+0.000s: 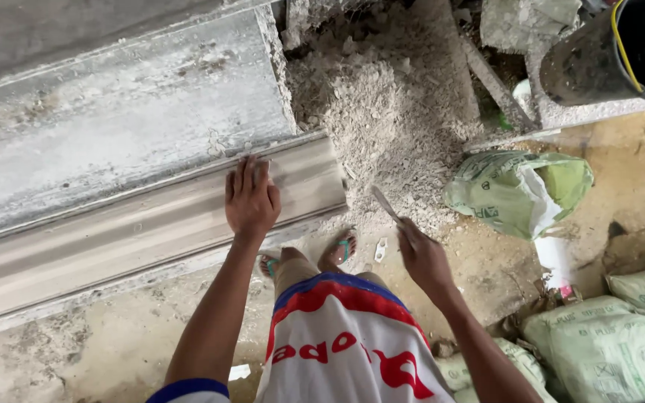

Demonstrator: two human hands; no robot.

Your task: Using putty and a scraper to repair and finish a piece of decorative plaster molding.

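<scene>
Moulding (143,224) under left hand (251,200), green sack (520,190) right

Illumination is soft, even daylight with no distinct source direction. Shadows are faint; a weak one lies under the left hand (251,200) on the moulding (151,224). No glare is present, though the pale slab (113,119) reads slightly washed out. Focus is moderate overall. The right hand (423,257) and its blade (384,203) show slight motion blur. Straight edges bow near the frame borders through wide-angle distortion.
</scene>
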